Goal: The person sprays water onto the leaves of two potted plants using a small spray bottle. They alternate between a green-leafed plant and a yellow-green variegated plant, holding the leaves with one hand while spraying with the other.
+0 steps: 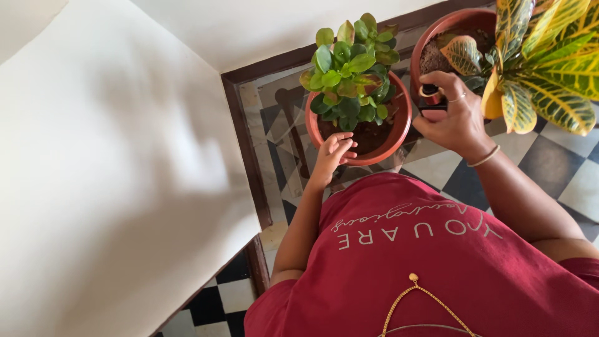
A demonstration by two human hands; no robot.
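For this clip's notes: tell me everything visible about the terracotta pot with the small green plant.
The terracotta pot is round, reddish-brown and looks like clay or plastic. It stands upright on the checkered tile floor in a corner by the white wall. Dark soil fills it, and a compact plant with glossy green, partly reddish leaves grows from it. The left hand rests its fingers on the near rim. A second pot stands close beside it.

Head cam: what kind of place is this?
Probably a home corner or landing: checkered floor tiles, white wall with dark skirting, two terracotta pots, the left hand on the near pot, right hand holding scissors.
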